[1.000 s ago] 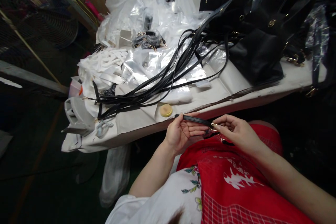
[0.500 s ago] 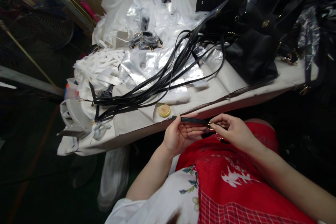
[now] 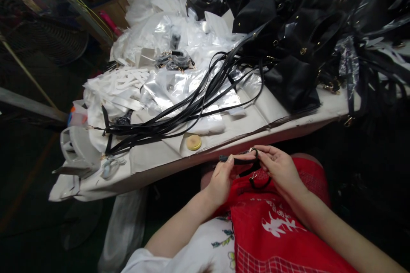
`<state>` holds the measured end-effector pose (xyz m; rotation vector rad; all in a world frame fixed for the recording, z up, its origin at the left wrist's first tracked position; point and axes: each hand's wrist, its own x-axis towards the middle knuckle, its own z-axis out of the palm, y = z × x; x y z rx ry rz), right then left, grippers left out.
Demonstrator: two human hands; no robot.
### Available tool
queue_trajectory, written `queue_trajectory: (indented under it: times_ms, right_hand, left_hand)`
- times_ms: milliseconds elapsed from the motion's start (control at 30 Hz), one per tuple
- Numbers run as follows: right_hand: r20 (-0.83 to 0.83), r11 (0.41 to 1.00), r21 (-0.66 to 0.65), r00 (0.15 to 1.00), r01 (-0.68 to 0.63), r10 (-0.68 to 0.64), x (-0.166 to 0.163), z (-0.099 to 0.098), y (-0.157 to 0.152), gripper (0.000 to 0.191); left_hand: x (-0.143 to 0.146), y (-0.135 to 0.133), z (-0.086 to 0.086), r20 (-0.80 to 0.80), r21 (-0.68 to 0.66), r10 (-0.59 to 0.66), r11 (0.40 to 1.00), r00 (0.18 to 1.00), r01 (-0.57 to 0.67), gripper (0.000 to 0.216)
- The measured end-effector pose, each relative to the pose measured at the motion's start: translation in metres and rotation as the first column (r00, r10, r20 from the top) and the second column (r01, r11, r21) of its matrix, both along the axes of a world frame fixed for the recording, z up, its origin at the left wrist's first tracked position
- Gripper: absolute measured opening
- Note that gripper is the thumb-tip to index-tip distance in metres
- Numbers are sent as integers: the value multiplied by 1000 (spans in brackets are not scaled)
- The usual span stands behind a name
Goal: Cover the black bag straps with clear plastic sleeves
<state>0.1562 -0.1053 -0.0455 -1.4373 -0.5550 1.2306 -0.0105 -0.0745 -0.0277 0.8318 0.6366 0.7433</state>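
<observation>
Over my lap, both hands hold a black strap (image 3: 242,161) with gold-coloured metal fittings. My left hand (image 3: 223,175) pinches it near one end, thumb on top, and the flat tip sticks out past the thumb. At the other side my right hand (image 3: 278,166) grips the strap with thumb and fingers beside a metal fitting. A loop of the strap hangs below, with a small gold clasp (image 3: 253,177) over the red apron (image 3: 272,204). On the table in front lies a bundle of long black straps (image 3: 166,126).
On the white-covered table (image 3: 150,160) sit a round yellow tin (image 3: 194,142), a tape dispenser (image 3: 78,149), clear plastic bags (image 3: 179,85), white strips (image 3: 118,89) and coiled straps (image 3: 175,60). Black bags (image 3: 291,81) are heaped at the right. A fan (image 3: 60,36) stands at the left.
The strap has gone from nearly straight to bent, with a loop and clasp now hanging down. My right hand has moved its hold along the fitting. The view has shifted slightly.
</observation>
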Motion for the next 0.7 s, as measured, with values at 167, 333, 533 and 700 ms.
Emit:
queue_trajectory:
  times_ms: [167,333,533,700]
  right_hand:
    - [-199,996,13,976,88,-84,-3,13,-2,39]
    - [-182,985,169,981,-28,59,5,17,-14,36]
    - [329,898,179,885,-401,330,22,20,-28,40]
    - [599,890,45,726,-453,339,24,35,-32,28]
  left_hand:
    - [-1,-8,17,-246,440,-53,883,968,160,50]
    - [-3,-2,34,-392,766,66,576,917,286,48]
    - [5,22,50,-280,558,13,816,960,152,38]
    - [27,34,61,97,170,-132,979,987,114,53]
